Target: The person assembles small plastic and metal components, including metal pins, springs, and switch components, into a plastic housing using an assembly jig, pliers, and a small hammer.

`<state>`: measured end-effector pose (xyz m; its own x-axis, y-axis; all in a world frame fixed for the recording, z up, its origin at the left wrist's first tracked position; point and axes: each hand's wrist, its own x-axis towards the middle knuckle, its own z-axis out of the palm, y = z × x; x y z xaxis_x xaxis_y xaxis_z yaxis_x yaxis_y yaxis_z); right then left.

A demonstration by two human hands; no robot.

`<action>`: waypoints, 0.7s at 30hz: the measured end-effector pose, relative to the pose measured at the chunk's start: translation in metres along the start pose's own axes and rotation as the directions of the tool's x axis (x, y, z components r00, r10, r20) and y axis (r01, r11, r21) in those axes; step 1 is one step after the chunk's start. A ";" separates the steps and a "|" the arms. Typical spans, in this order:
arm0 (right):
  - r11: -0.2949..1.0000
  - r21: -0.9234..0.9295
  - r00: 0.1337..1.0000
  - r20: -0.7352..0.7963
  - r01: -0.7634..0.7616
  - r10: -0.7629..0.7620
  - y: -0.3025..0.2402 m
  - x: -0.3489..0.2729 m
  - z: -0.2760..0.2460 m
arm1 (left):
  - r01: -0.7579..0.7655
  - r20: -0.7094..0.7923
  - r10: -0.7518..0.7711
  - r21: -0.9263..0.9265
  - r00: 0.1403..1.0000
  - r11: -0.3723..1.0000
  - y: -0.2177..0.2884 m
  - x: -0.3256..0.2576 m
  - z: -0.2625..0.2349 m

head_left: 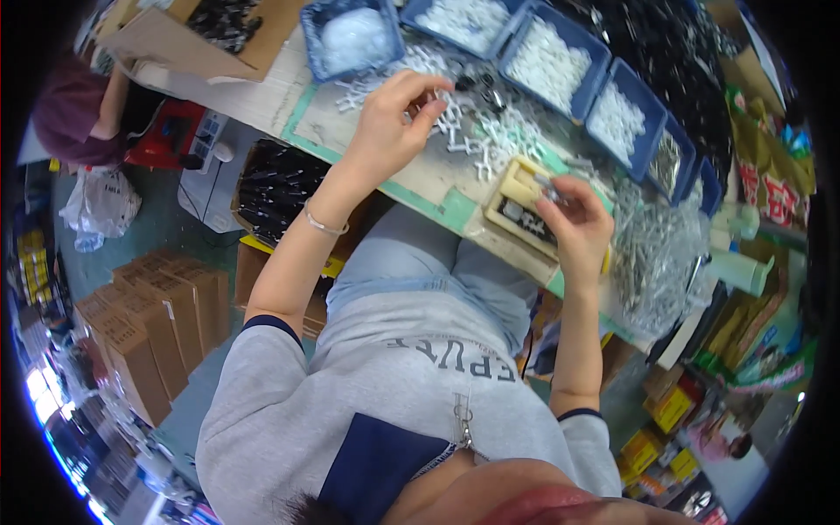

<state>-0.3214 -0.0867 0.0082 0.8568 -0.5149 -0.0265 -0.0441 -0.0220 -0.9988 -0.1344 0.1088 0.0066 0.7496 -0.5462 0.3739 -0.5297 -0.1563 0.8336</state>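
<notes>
My left hand [398,122] is raised over the far part of the bench, thumb and fingertips curled close together. Whatever lies between them is too small to make out. Beneath and beside it are loose white plastic parts [490,144] and a few small black parts [464,83]. My right hand [577,223] pinches a small greyish piece [544,185] between thumb and fingers. It is over a cream-yellow block-shaped fixture [494,210] at the bench's near edge. Dark and pale parts [525,217] sit in the fixture's recess, partly covered by the hand.
Blue bins [573,109] of white and metallic parts line the back. A blue tray [306,48] holds a clear bag. A clear plastic bag of grey parts [656,262] lies right. Black parts [647,35] are heaped behind. Cartons [144,324] stand on the left floor; a person's arm [112,105] shows beyond.
</notes>
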 end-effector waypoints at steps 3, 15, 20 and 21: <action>0.995 -0.101 1.000 -0.004 -0.027 0.026 -0.006 0.000 -0.005 | 0.022 -0.194 -0.032 -0.055 0.981 0.998 -0.002 0.005 -0.037; 0.843 -0.537 0.691 0.625 0.043 0.363 -0.024 0.062 0.073 | -0.229 0.191 0.150 0.507 0.970 0.831 -0.042 0.064 -0.100; 0.859 -0.505 0.707 0.575 -0.090 0.412 -0.014 0.085 0.093 | -0.246 0.195 0.160 0.600 0.968 0.761 -0.045 0.063 -0.097; 0.875 -0.480 0.727 0.576 -0.070 0.374 -0.014 0.085 0.092 | -0.265 0.203 0.175 0.621 0.963 0.738 -0.047 0.063 -0.096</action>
<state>-0.2006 -0.0510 0.0162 0.9023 0.1105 -0.4166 -0.3449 -0.3947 -0.8516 -0.0241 0.1606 0.0304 0.5485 -0.7208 0.4238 -0.8360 -0.4812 0.2636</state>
